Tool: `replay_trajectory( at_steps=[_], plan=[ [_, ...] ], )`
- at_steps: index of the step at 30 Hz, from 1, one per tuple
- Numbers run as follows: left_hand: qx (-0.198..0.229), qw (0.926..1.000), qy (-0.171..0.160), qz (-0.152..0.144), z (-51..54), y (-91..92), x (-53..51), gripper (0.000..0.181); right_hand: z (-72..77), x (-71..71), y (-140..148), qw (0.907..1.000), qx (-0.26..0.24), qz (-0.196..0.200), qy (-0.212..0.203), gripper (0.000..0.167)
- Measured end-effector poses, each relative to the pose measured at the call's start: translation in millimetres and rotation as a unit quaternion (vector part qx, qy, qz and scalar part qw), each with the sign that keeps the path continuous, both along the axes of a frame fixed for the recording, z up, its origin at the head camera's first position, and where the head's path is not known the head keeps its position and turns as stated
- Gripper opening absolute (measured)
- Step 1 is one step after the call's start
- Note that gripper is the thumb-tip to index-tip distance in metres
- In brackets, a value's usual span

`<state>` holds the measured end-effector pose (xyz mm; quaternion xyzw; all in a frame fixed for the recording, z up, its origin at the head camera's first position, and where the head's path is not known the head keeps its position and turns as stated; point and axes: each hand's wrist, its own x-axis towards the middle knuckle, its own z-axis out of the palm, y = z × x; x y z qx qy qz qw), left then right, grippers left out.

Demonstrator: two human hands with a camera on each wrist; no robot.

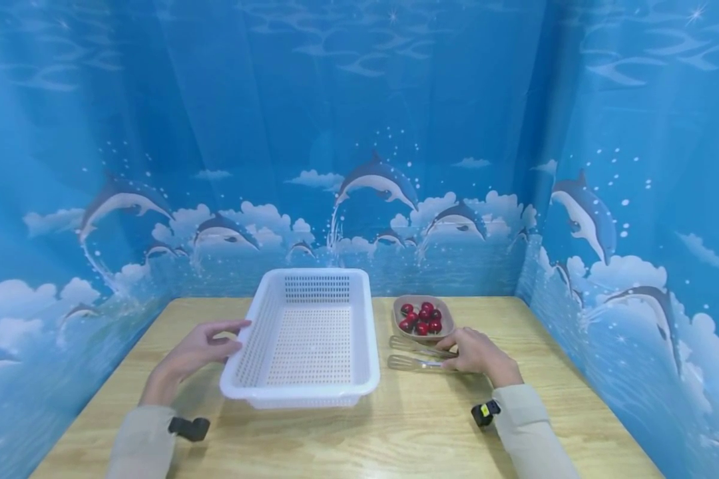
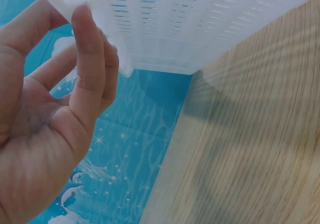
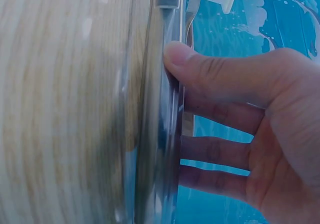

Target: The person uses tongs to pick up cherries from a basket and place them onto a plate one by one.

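My left hand (image 1: 200, 349) pinches the left rim of a white slotted plastic basket (image 1: 371, 352); its thumb and fingertips show at the rim in the left wrist view, beside the perforated wall (image 2: 165, 29). Nothing lies in the basket. My right hand (image 1: 476, 356) grips metal tongs (image 1: 416, 363) with slotted ends that point left and stand apart. In the right wrist view the thumb presses on the shiny tong arm (image 3: 162, 109), with the other fingers on its far side. Just beyond the tongs, a small beige tray (image 1: 447, 319) holds several dark red cherries (image 1: 422, 328).
A light wood-grain table (image 1: 311, 439) carries everything. A blue curtain (image 1: 275, 133) printed with dolphins and clouds rises at its back and sides. A black wrist camera (image 1: 190, 429) sits at the left sleeve and another camera (image 1: 484, 414) at the right.
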<state>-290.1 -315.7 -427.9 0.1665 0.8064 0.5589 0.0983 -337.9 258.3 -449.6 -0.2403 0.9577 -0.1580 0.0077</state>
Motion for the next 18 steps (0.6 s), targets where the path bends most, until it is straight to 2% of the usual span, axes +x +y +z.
replay_trajectory(
  at_steps=[5,14,18],
  plan=[
    [-0.001,1.0000,-0.001,0.003,0.6,0.5,0.0,0.062,-0.3,-1.3,1.4,1.0000,0.002,0.002,-0.001,0.032],
    [0.002,1.0000,0.000,-0.005,0.0,2.3,-1.1,0.060,0.0,-2.9,4.4,0.9995,-0.003,0.031,-0.007,0.039],
    [-0.027,0.9996,0.012,0.001,4.5,2.2,0.8,0.063,4.4,0.1,4.6,0.9993,-0.016,0.024,-0.024,0.048]
  ],
)
